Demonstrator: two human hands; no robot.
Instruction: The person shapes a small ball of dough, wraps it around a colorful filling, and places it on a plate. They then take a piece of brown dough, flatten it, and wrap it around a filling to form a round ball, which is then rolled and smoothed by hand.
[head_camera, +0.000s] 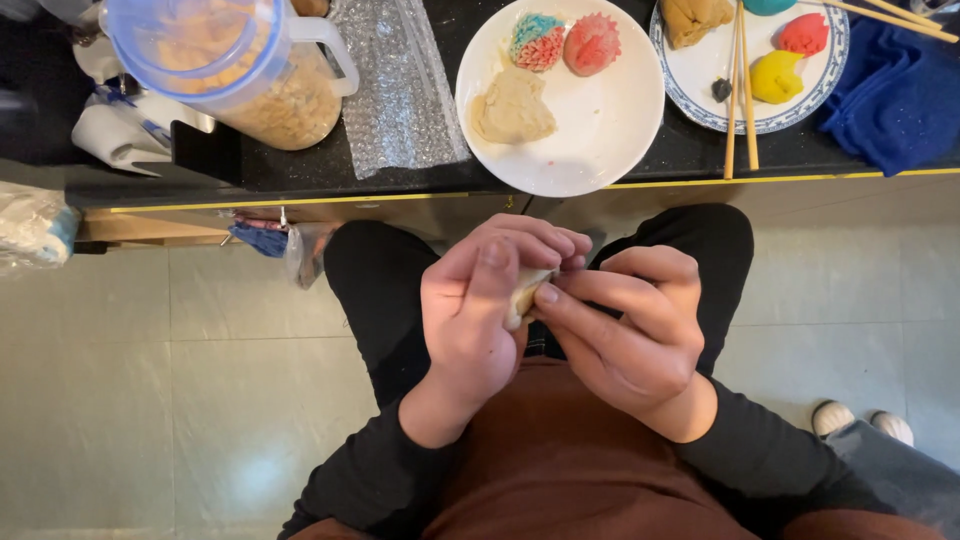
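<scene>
Dough piece: a small pale lump of dough (525, 292) sits between both hands, held over the person's lap, just below the counter edge (400, 200).
Left hand: the left hand (480, 310) cups the lump from behind, thumb laid across its front, fingers curled over the top; it is closed around the dough.
Right hand: the right hand (630, 325) pinches the lump's near edge with thumb and forefinger, so it too is grasping the dough.
Doing it well: judged from the grip, light, even pinches around the rim would keep the piece from tearing, with the left hand turning it a little at a time.
On the white plate: a white plate (560, 95) carries a flat beige dough slab (512, 108), a blue-and-pink spiky ball (537, 41) and a red spiky ball (591, 44).
On the patterned plate: a blue-rimmed plate (700, 110) holds yellow dough (777, 76), red dough (804, 34) and chopsticks (742, 90).
Nearby: a lidded plastic jug (240, 70), bubble wrap (400, 85), a blue cloth (900, 95).
In the way: nothing crowds the hands; the lap is close beneath them.
</scene>
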